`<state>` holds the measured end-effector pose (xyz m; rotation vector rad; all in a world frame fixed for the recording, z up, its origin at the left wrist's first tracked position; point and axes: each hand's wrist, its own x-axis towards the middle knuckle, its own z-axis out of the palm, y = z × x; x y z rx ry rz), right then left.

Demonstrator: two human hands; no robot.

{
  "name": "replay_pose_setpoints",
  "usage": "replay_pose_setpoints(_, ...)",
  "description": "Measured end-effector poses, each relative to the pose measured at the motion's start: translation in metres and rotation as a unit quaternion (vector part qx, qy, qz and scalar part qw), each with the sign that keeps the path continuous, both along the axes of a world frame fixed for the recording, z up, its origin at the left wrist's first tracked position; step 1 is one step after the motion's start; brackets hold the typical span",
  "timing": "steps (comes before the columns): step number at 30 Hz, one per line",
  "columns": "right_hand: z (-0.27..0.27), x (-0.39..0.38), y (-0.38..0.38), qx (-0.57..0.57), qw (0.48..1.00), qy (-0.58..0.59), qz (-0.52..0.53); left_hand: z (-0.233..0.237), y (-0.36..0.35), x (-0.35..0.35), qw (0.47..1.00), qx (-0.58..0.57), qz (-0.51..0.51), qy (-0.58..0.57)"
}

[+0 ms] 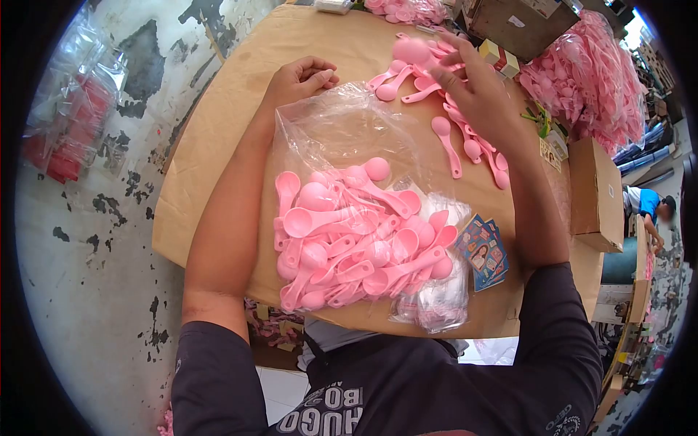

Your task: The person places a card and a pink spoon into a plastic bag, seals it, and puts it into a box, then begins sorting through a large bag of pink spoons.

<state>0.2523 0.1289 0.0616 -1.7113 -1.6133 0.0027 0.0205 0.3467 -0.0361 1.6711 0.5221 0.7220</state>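
A clear plastic bag [342, 123] full of pink measuring spoons [327, 221] lies on the brown table [218, 138], near the body. Just beyond its upper left edge rests my left hand [299, 80], fingers curled; whether they hold anything is hidden. Over the loose pink spoons [411, 51] at the far side hovers my right hand [469, 80], its fingers apart and nothing visibly held. More loose spoons [446, 145] lie below that hand. Beside the bag are flat clear bags [443, 298] and several printed cards [481, 251].
A cardboard box [596, 192] stands at the right edge, below a large bag of pink spoons [589, 80]. Behind the loose spoons are a small yellow box [499, 58] and a brown box [516, 25]. A person [647, 203] is in the right background.
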Motion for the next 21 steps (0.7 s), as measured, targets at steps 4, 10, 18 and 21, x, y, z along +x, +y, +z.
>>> replay_pose_setpoints(4, 0.007, -0.009, -0.006, 0.124, 0.972, -0.195, 0.046, -0.001, 0.001, -0.001, 1.000, 0.006, 0.002, 0.001)
replay_pose_setpoints(10, -0.010, -0.056, -0.031, -0.178, 0.932, -0.072, 0.307, -0.003, 0.002, 0.000, 1.000, -0.002, -0.003, 0.001)
replay_pose_setpoints(18, -0.011, -0.071, -0.048, -0.294, 0.897, -0.192, 0.270, -0.004, 0.007, -0.001, 1.000, 0.026, -0.008, 0.013)
replay_pose_setpoints(21, -0.007, -0.077, -0.047, -0.327, 0.884, -0.212, 0.257, -0.003, 0.006, 0.000, 0.999, 0.030, -0.006, 0.025)
